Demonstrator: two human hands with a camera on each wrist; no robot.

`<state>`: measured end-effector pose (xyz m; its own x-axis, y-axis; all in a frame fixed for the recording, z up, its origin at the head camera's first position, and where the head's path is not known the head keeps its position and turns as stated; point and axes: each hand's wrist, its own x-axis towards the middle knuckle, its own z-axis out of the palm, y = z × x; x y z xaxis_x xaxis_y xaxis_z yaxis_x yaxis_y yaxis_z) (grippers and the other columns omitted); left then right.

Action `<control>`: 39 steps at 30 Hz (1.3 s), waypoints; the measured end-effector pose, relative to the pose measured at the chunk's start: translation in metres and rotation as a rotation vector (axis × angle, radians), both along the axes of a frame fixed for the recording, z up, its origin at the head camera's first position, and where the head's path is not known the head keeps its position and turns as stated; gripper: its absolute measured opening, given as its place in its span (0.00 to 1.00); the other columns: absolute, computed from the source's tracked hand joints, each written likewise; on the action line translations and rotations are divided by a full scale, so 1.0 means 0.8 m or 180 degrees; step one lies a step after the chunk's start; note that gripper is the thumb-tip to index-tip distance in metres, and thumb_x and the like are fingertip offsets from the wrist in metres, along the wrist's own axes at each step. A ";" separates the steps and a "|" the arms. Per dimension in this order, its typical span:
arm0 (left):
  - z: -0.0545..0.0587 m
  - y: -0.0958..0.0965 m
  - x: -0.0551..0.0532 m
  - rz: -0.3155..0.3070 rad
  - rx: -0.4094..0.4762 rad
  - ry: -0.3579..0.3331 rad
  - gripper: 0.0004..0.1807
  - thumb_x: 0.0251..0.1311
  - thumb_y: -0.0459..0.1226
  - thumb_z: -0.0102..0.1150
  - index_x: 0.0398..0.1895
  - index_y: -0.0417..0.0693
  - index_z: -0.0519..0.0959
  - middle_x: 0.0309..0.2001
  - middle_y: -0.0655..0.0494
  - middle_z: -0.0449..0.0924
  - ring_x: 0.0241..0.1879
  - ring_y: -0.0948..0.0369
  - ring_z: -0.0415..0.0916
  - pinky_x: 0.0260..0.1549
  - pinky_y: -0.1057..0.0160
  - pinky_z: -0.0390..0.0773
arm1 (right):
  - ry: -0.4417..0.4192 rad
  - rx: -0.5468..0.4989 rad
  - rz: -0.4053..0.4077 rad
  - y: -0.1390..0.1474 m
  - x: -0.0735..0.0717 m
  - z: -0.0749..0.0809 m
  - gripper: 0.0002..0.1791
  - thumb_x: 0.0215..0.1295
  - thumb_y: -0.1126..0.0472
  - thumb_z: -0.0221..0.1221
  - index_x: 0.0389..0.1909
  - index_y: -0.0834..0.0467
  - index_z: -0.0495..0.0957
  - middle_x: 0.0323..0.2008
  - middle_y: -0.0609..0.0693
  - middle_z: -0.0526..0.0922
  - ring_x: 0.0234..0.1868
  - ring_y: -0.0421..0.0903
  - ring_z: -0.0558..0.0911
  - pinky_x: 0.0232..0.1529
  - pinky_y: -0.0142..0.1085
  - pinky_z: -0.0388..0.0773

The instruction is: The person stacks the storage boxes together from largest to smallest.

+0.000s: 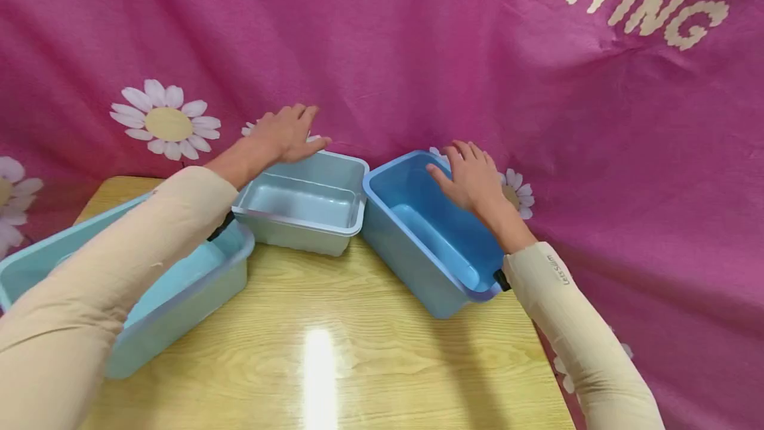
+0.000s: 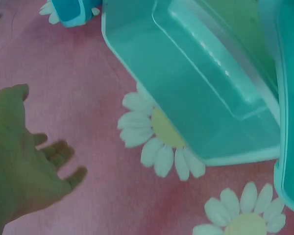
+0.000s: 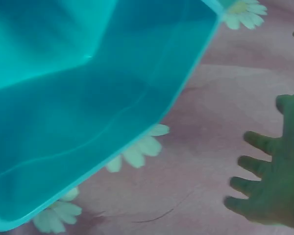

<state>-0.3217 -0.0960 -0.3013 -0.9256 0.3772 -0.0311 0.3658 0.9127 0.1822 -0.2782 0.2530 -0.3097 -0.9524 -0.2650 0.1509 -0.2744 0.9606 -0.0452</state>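
My left hand [image 1: 289, 133] hovers above the back left corner of the pale grey-blue middle tub [image 1: 298, 234], its fingers spread and holding nothing. Over the blue right tub [image 1: 406, 251] hangs my right hand [image 1: 474, 178], fingers extended and apart, also with nothing in it. The left wrist view shows the left hand [image 2: 34, 152] away from the tub rim. In the right wrist view the right hand [image 3: 274, 171] is apart from the blue tub [image 3: 112, 107]. A light blue left tub [image 1: 179, 310] lies partly behind my left sleeve. The tub insides that show hold no objects.
The three tubs stand on a wooden table [image 1: 334, 297] with a bright glare streak near its front. A pink cloth [image 1: 382, 52] with daisies and pale lettering hangs behind and to the right. The middle and right tubs stand side by side at their rims.
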 end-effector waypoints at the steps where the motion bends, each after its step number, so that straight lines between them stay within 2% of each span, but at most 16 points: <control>1: -0.003 0.003 -0.001 -0.0087 0.0005 -0.0017 0.44 0.71 0.56 0.42 0.77 0.36 0.47 0.74 0.34 0.51 0.72 0.39 0.50 0.66 0.37 0.54 | -0.0045 0.0009 -0.0006 0.005 0.005 -0.004 0.35 0.71 0.40 0.50 0.68 0.61 0.67 0.68 0.63 0.66 0.68 0.63 0.65 0.67 0.59 0.57; 4: -0.012 0.016 -0.001 -0.0305 -0.0041 -0.0024 0.41 0.72 0.55 0.42 0.76 0.34 0.51 0.73 0.34 0.54 0.72 0.40 0.52 0.66 0.38 0.54 | -0.0175 0.0105 -0.0083 0.019 0.018 -0.014 0.33 0.72 0.42 0.50 0.64 0.64 0.68 0.60 0.64 0.72 0.59 0.63 0.73 0.58 0.57 0.69; 6: -0.016 0.025 0.000 -0.0407 -0.0100 -0.0003 0.40 0.73 0.55 0.42 0.75 0.34 0.53 0.72 0.34 0.56 0.71 0.40 0.54 0.66 0.38 0.54 | -0.0236 0.0160 -0.0155 0.027 0.026 -0.018 0.33 0.73 0.42 0.49 0.63 0.66 0.68 0.56 0.65 0.74 0.55 0.63 0.75 0.54 0.57 0.73; 12: -0.023 0.045 0.006 -0.0599 -0.0244 0.0053 0.39 0.73 0.53 0.42 0.75 0.33 0.55 0.72 0.34 0.57 0.71 0.41 0.55 0.66 0.39 0.55 | -0.0225 0.0170 -0.0237 0.044 0.042 -0.024 0.29 0.74 0.44 0.49 0.54 0.68 0.70 0.47 0.64 0.76 0.47 0.62 0.77 0.47 0.55 0.74; 18: -0.028 0.057 0.010 -0.0604 -0.0301 0.0000 0.38 0.74 0.53 0.41 0.76 0.35 0.53 0.73 0.36 0.56 0.72 0.42 0.53 0.67 0.40 0.55 | -0.0221 0.0113 -0.0261 0.048 0.057 -0.034 0.26 0.74 0.44 0.49 0.48 0.66 0.72 0.42 0.62 0.75 0.44 0.61 0.77 0.44 0.54 0.73; 24: -0.033 0.074 0.010 -0.0655 -0.0305 0.0076 0.37 0.74 0.54 0.40 0.75 0.37 0.56 0.72 0.38 0.58 0.71 0.44 0.54 0.67 0.41 0.54 | -0.0338 0.0075 -0.0346 0.056 0.080 -0.048 0.25 0.75 0.44 0.47 0.46 0.65 0.72 0.41 0.61 0.75 0.45 0.61 0.76 0.45 0.54 0.73; 30: -0.040 0.083 0.006 -0.0663 -0.0398 0.0212 0.35 0.74 0.54 0.40 0.74 0.40 0.58 0.71 0.41 0.59 0.70 0.45 0.55 0.67 0.41 0.54 | -0.0284 0.0013 -0.0374 0.068 0.096 -0.057 0.23 0.76 0.46 0.47 0.43 0.65 0.72 0.39 0.61 0.76 0.43 0.62 0.76 0.47 0.54 0.72; 34: -0.045 0.086 0.002 -0.0685 -0.0397 0.0175 0.35 0.75 0.54 0.39 0.74 0.40 0.58 0.71 0.41 0.59 0.71 0.45 0.55 0.67 0.40 0.53 | -0.0253 -0.0013 -0.0497 0.075 0.105 -0.061 0.22 0.75 0.47 0.48 0.39 0.65 0.71 0.35 0.60 0.74 0.39 0.60 0.77 0.43 0.53 0.73; 39: -0.052 0.093 -0.005 -0.0827 -0.0501 0.0131 0.36 0.75 0.54 0.38 0.75 0.40 0.57 0.72 0.41 0.58 0.71 0.45 0.54 0.67 0.41 0.53 | -0.0272 -0.0002 -0.0592 0.084 0.115 -0.066 0.23 0.75 0.46 0.48 0.37 0.66 0.71 0.34 0.61 0.75 0.40 0.61 0.77 0.44 0.54 0.74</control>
<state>-0.3253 -0.0216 -0.3426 -0.8005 0.5949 -0.0725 0.5948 0.8035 0.0260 -0.1864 0.3204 -0.3624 -0.9942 -0.0832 0.0676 -0.0874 0.9943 -0.0613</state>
